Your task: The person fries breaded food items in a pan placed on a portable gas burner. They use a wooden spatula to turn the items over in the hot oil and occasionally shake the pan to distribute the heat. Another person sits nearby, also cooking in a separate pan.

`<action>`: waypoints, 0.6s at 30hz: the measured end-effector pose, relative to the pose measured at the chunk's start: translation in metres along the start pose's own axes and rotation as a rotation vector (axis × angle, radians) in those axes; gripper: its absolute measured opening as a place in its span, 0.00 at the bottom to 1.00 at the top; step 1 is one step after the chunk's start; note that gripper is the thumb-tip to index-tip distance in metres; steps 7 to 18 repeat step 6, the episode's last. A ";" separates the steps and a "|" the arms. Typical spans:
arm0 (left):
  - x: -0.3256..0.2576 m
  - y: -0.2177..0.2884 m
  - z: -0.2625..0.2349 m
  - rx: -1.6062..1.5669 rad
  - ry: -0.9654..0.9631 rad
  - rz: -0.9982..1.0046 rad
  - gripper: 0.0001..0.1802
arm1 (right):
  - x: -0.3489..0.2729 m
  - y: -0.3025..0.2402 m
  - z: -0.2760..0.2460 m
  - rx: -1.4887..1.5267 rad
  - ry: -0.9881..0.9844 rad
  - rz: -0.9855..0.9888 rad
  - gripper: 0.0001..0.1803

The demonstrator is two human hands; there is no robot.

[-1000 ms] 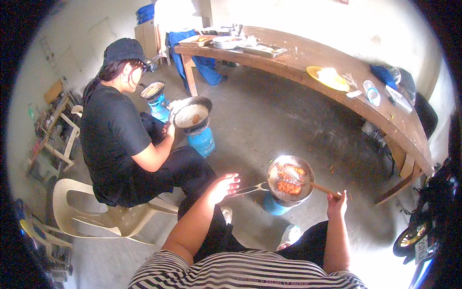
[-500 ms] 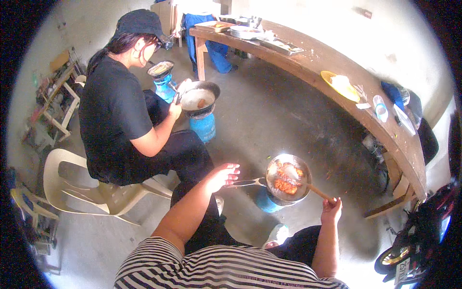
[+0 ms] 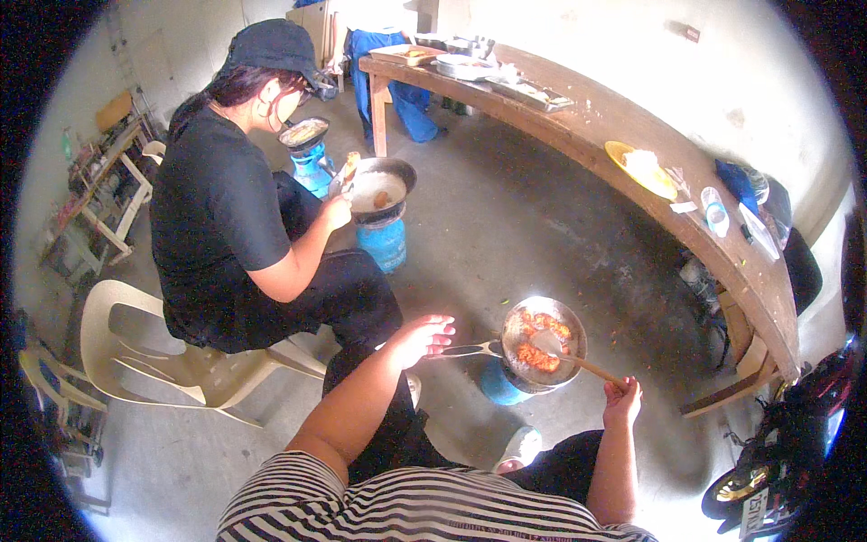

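Right hand (image 3: 623,400) is clenched on the far end of a wooden spoon (image 3: 578,361), whose bowl rests in the orange-red food inside the pan (image 3: 543,341); holding the spoon by its tip likely keeps the fingers away from the heat. Left hand (image 3: 423,336) is released, fingers spread, hovering just beside the end of the pan handle (image 3: 465,349) without clearly touching it, probably placed to steady the pan if it shifts. The pan sits on a small blue gas stove (image 3: 499,385) standing on the concrete floor (image 3: 506,226), which explains the low reach of both arms. Farther off, a person in black (image 3: 226,217) sits on a cream plastic chair (image 3: 153,348) and works a second pan (image 3: 379,185) on another blue stove (image 3: 383,242), one hand at its rim. Beyond, a long wooden surface (image 3: 623,135) along the wall carries a yellow plate (image 3: 639,169), trays and bottles, well apart from the cooking.
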State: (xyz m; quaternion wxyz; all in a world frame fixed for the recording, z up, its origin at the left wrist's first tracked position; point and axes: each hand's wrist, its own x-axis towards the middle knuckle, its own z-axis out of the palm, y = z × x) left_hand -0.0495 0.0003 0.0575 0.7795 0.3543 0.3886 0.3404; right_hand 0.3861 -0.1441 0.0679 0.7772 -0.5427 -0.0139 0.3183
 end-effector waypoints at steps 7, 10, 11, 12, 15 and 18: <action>0.005 -0.002 0.000 0.049 -0.005 -0.020 0.18 | -0.002 -0.006 -0.001 -0.057 -0.004 0.035 0.14; 0.005 -0.002 0.000 0.049 -0.005 -0.020 0.18 | -0.002 -0.006 -0.001 -0.057 -0.004 0.035 0.14; 0.005 -0.002 0.000 0.049 -0.005 -0.020 0.18 | -0.002 -0.006 -0.001 -0.057 -0.004 0.035 0.14; 0.005 -0.002 0.000 0.049 -0.005 -0.020 0.18 | -0.002 -0.006 -0.001 -0.057 -0.004 0.035 0.14; 0.005 -0.002 0.000 0.049 -0.005 -0.020 0.18 | -0.002 -0.006 -0.001 -0.057 -0.004 0.035 0.14; 0.005 -0.002 0.000 0.049 -0.005 -0.020 0.18 | -0.002 -0.006 -0.001 -0.057 -0.004 0.035 0.14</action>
